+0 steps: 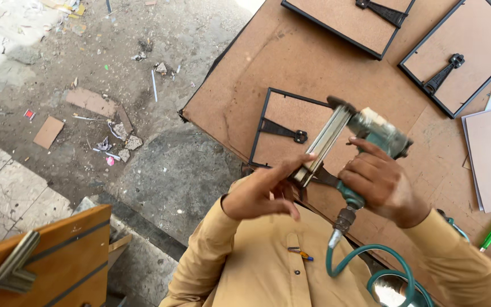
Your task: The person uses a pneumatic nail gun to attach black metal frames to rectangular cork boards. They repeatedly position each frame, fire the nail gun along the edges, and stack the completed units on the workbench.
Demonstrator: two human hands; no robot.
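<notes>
1. One view only, from a camera worn on the person's head, so no second view shares the scene.
2. It faces steeply down over the chest, along the tan sleeves, onto the left hand [262,193] and right hand [379,185], which lie close under the lens.
3. The brown board tabletop [291,62] fills the upper right, a little farther off.
4. The littered ground [143,113] lies far below, filling the left half.
</notes>
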